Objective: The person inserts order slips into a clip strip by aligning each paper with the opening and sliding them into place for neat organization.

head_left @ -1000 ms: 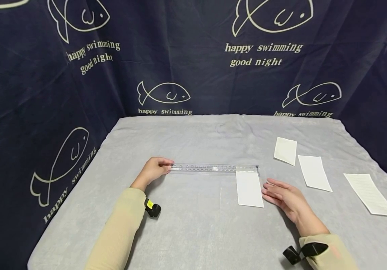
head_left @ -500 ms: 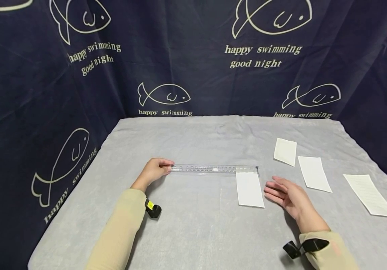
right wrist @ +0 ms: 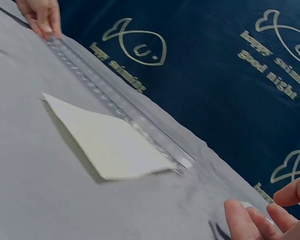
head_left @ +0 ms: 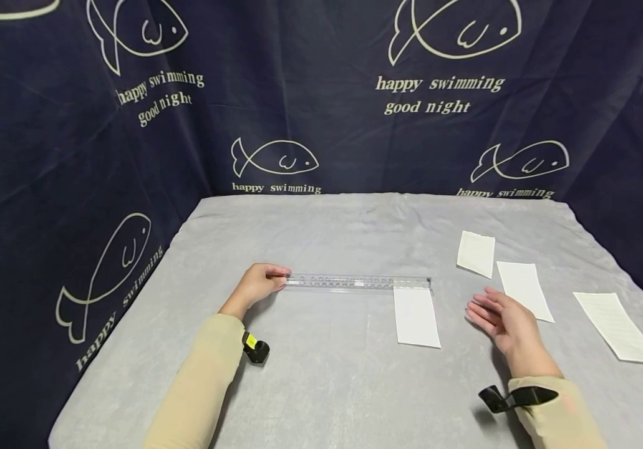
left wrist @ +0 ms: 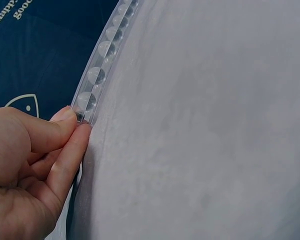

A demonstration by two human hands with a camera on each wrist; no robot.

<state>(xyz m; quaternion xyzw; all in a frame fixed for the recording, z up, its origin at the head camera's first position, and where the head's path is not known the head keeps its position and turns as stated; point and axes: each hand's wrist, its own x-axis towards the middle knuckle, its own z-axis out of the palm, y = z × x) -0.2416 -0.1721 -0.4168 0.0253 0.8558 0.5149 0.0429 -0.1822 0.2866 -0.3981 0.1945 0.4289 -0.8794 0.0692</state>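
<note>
A long, clear ruler-like plastic strip with a row of round shapes along it lies across the middle of the table. My left hand pinches its left end between thumb and fingers; close up, the left wrist view shows the thumb at the strip's tip. Near the strip's right end, the top edge of a white sheet of paper shows through the clear plastic. My right hand is to the right of that sheet, fingers slightly bent and apart, holding nothing.
Three more pieces of white paper lie on the right of the grey cloth-covered table: one at the back, one just behind the right hand, and one farther right. A dark blue curtain with fish prints surrounds the table.
My right hand has drawn away from the paper's right edge, moving to the right. The left hand, the strip and the sheets stay where they were.
</note>
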